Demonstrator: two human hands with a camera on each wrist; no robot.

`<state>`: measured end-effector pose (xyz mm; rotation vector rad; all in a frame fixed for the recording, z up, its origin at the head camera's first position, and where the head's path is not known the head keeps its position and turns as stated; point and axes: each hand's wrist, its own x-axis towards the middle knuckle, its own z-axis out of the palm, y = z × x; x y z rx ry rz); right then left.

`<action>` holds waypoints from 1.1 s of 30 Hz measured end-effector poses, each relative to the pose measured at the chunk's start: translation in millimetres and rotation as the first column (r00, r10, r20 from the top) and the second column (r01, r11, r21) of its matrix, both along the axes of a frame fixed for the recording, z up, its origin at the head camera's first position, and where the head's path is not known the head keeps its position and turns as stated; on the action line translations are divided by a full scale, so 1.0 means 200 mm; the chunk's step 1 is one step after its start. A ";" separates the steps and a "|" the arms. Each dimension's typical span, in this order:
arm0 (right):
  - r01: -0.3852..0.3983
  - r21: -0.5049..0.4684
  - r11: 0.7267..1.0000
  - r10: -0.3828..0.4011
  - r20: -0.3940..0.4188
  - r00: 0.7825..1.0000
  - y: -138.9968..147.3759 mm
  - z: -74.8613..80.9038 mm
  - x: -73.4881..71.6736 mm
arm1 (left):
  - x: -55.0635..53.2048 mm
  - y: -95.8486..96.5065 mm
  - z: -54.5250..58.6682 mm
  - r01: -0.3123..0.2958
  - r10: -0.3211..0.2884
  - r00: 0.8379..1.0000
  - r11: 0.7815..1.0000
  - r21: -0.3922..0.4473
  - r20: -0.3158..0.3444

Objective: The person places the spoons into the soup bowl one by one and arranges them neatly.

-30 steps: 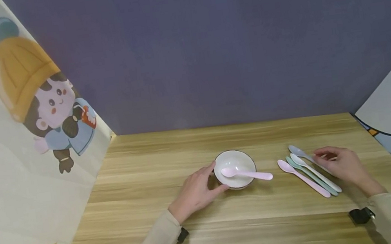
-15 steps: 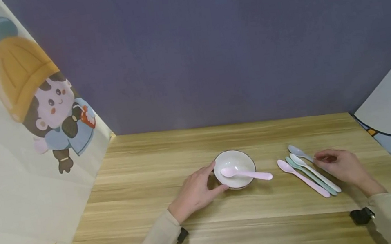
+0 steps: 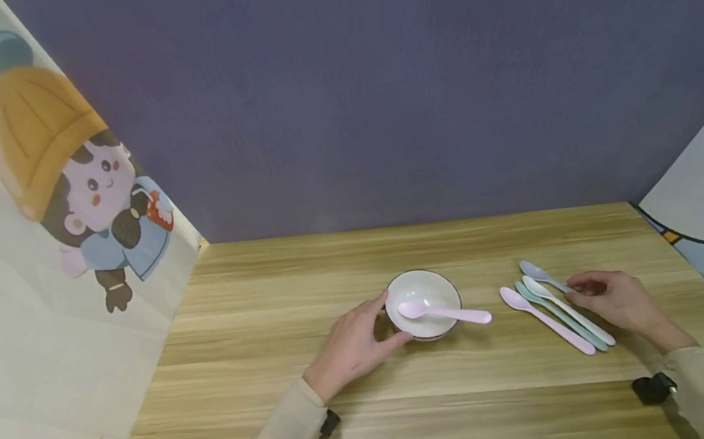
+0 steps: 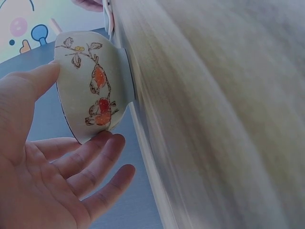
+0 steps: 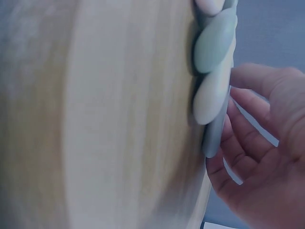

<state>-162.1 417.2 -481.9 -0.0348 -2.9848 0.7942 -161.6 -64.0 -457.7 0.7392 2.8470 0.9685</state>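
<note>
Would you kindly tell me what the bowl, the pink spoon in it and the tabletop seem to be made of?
The bowl is probably glazed ceramic, with glossy glints inside and a branch design outside. The pink spoon is likely smooth plastic, given its even pastel colour. The tabletop shows streaky wood grain; solid wood or printed laminate, I cannot tell.

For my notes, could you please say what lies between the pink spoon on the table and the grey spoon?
The green spoon and the white spoon lie between them, in the head view.

My left hand [image 3: 350, 346] curves, thumb [image 4: 42, 80] and fingers [image 4: 108, 193] apart, my right hand [image 3: 618, 299] curls its fingers toward the thumb, and both forearms [image 3: 284, 430] angle inward.
</note>
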 end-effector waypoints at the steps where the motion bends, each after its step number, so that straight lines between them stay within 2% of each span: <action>1: 0.000 0.002 1.000 0.000 0.001 1.000 0.00 0.00 0.00 | 0.00 0.00 0.00 0.001 -0.001 1.000 1.000 0.000 0.000; 20: -0.005 0.025 1.000 0.004 0.028 1.000 -0.01 0.02 0.00 | 0.00 0.00 0.00 0.009 -0.009 1.000 1.000 0.001 -0.008; 33: -0.007 0.037 0.999 0.007 -0.010 1.000 0.00 0.01 0.00 | 0.00 0.00 0.00 -0.002 0.002 1.000 1.000 -0.005 -0.001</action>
